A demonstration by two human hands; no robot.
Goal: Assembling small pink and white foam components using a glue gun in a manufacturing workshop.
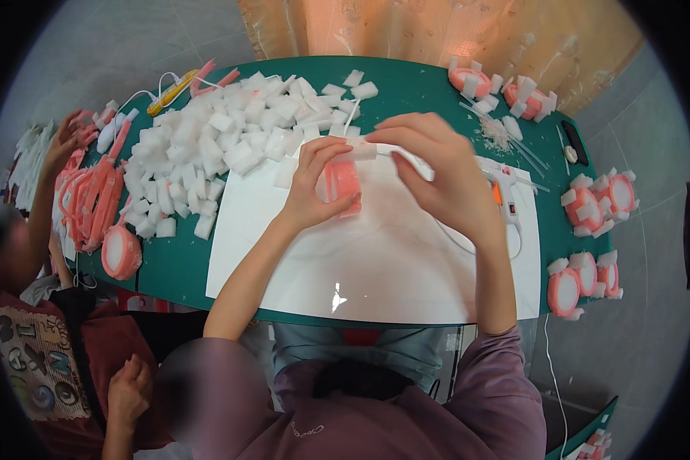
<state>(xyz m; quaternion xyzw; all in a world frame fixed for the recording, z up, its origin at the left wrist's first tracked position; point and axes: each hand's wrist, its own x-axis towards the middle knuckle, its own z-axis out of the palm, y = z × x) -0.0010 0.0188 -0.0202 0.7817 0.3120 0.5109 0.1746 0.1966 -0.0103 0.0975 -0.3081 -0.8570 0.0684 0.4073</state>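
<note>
My left hand (314,192) is closed around a pink foam ring (345,184), holding it on edge above the white sheet (299,268). At the ring's far side sits a small white foam block (364,150). My right hand (448,180) is just right of the ring, fingers curved and thumb apart, with its fingertips near the block; whether they touch it I cannot tell. Beside my right wrist lies a white and orange glue gun (507,201), partly hidden by the arm, its cord on the sheet.
A heap of white foam blocks (222,130) covers the green table's left. Pink foam strips (92,195) and a pink-rimmed disc (121,253) lie there, with a yellow glue gun (173,93) behind. Finished-looking pink pieces (564,291) and clear glue sticks (525,149) lie right. A co-worker's hand (65,142) is at left.
</note>
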